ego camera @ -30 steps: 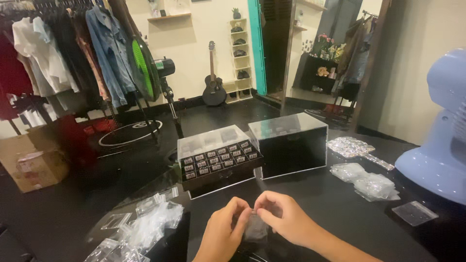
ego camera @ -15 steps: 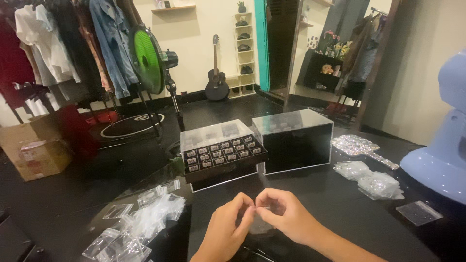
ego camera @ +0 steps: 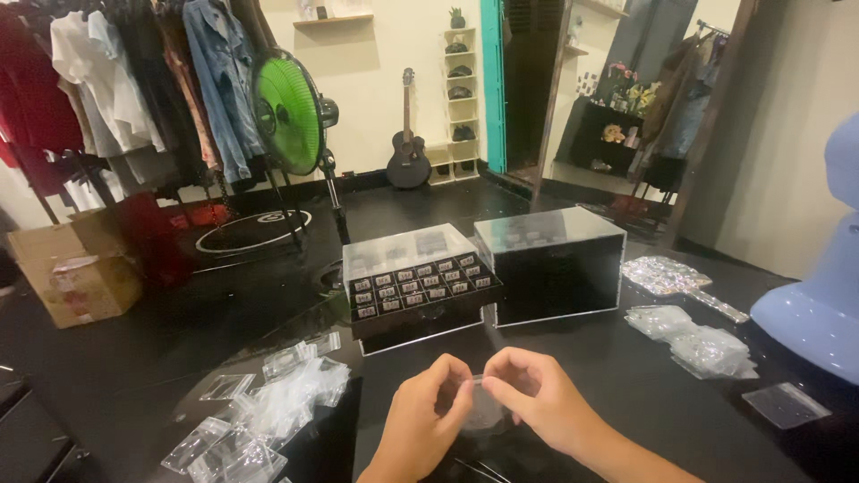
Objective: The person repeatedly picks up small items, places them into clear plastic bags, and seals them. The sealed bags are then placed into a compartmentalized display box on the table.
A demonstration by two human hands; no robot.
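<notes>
My left hand (ego camera: 422,417) and my right hand (ego camera: 535,404) meet low in the middle of the view, just above a black table (ego camera: 617,358). Both pinch the top edge of one small clear plastic bag (ego camera: 484,410), which hangs between the fingertips. What the bag holds is too small to tell. Behind the hands stands a dark display box (ego camera: 419,284) with rows of small compartments under a clear lid. Beside it on the right stands a clear-walled case (ego camera: 552,265).
A pile of small clear bags (ego camera: 268,411) lies at the left of the table, more clear bags (ego camera: 696,336) at the right. A pale blue rounded object (ego camera: 821,295) stands far right. Beyond are a green fan (ego camera: 288,114), a clothes rack (ego camera: 134,80), a cardboard box (ego camera: 76,266) and a guitar (ego camera: 408,152).
The view has tilted and shifted a little. My hands have stayed together on the small bag, rising slightly, with the fingers working at its top edge.
</notes>
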